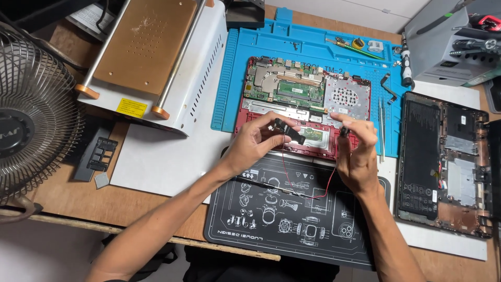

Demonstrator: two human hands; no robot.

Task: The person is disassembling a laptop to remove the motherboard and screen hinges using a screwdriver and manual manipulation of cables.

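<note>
A: Report the nearest surface.

B: A black work mat point(292, 219) with white diagrams lies at the near table edge. Both forearms cross it.

A: State of the left hand?

B: The left hand point(255, 143) is raised above the mat's far edge. Its fingers are closed on a small black speaker module point(290, 131), pinched between thumb and fingertips.

A: Right hand?

B: The right hand point(357, 151) is raised at the same height, well apart from the left. Its fingertips are closed on a second small black part point(344, 130); most of that part is hidden by the fingers. A thin red wire point(286, 168) hangs from the speaker module, loops down over the mat and rises toward the right hand.

A: What lies behind the hands?

B: An opened red laptop base point(302, 104), with green circuit board exposed, rests on a blue silicone mat point(271, 42). Metal tweezers point(381, 125) lie just beside the base, on the right.

A: Farther out?

B: A second dismantled laptop shell point(443, 162), dark, lies at far right. A white heating-plate machine point(156, 57) with a copper-coloured top stands at far left, and a fan point(36, 109) sits at the left edge.
</note>
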